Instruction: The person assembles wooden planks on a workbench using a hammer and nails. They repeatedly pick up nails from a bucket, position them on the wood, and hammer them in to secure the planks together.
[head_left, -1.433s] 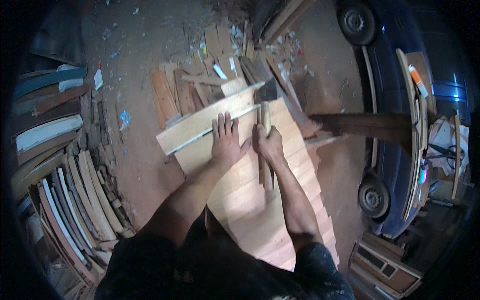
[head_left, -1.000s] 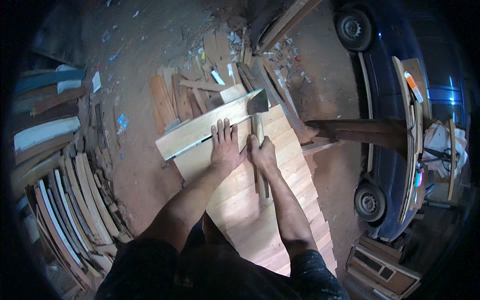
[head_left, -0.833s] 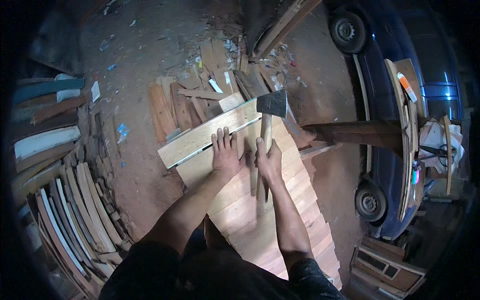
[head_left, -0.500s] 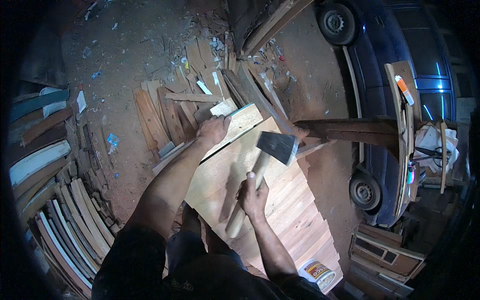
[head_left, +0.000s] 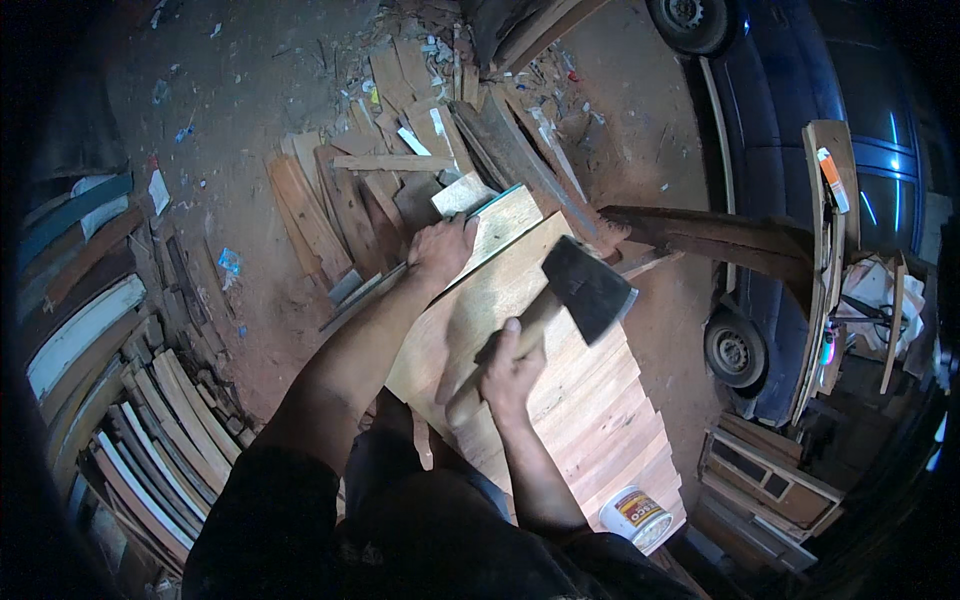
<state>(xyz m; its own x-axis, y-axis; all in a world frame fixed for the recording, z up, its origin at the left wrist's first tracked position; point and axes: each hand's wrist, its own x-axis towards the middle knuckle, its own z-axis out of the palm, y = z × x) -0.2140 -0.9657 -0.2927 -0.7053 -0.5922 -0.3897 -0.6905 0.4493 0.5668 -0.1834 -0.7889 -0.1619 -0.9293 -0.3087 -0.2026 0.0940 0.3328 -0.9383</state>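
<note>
My right hand (head_left: 514, 372) is closed round the wooden handle of a hatchet (head_left: 588, 290), whose dark, broad head points to the far right. The hatchet is over a panel of pale and reddish wooden boards (head_left: 600, 410) laid edge to edge. A pale wooden strip (head_left: 508, 222) lies along the panel's far left edge, with a dark gap between the two. At the strip's left part, my left hand (head_left: 443, 250) curls its fingers over the far edge. A small light wood block (head_left: 463, 195) sits just beyond that hand.
A white tub (head_left: 636, 515) stands on the panel's near right corner. Scrap boards (head_left: 335, 205) lie on the ground beyond, and stacked planks (head_left: 150, 430) at left. A timber beam (head_left: 710, 240) runs towards a cluttered shelf (head_left: 815, 280) beside a blue vehicle (head_left: 770, 130).
The hatchet and my right hand have shifted slightly right, and the hatchet head looks larger. My left hand stays on the strip. The whole view has moved a little.
</note>
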